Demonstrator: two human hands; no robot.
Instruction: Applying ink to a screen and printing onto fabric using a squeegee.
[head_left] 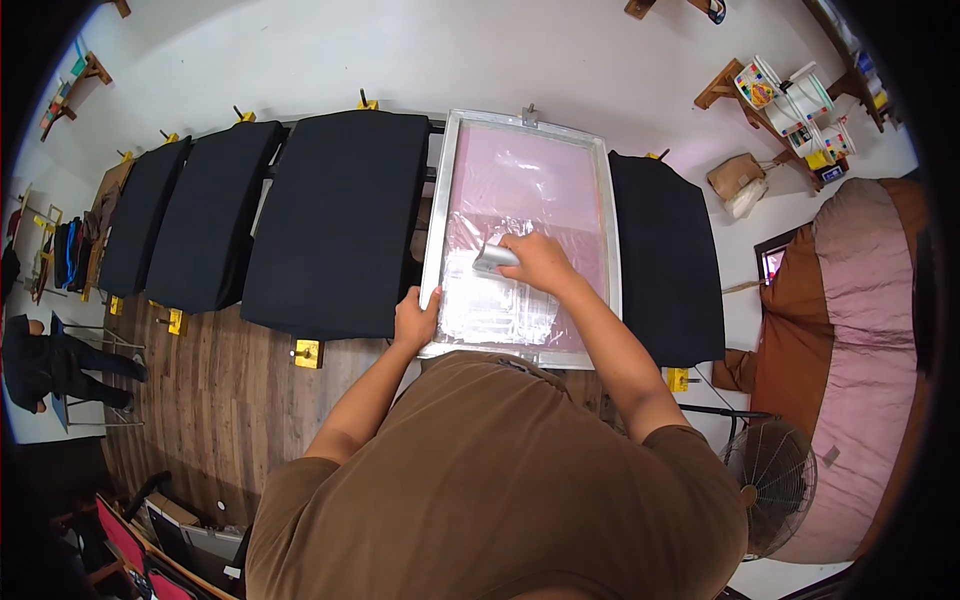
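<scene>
In front of me lies a screen-printing frame (603,190) with a pale metal border and pinkish mesh (510,170). A shiny, wrinkled clear film (495,315) covers much of the lower mesh. My left hand (415,318) is closed on the frame's left rail near its lower corner. Over the middle of the mesh, my right hand (538,262) grips a small silver-grey hand tool (490,259) with a rounded body. The fingers hide part of it, so its exact kind does not show.
Black fabric-covered boards (340,220) line up to the left, and another black board (665,260) sits right of the frame. Yellow clamps (307,353) stick out below them. A fan (768,487) stands at lower right. White buckets (800,100) rest on a wall shelf. Another person (60,365) is far left.
</scene>
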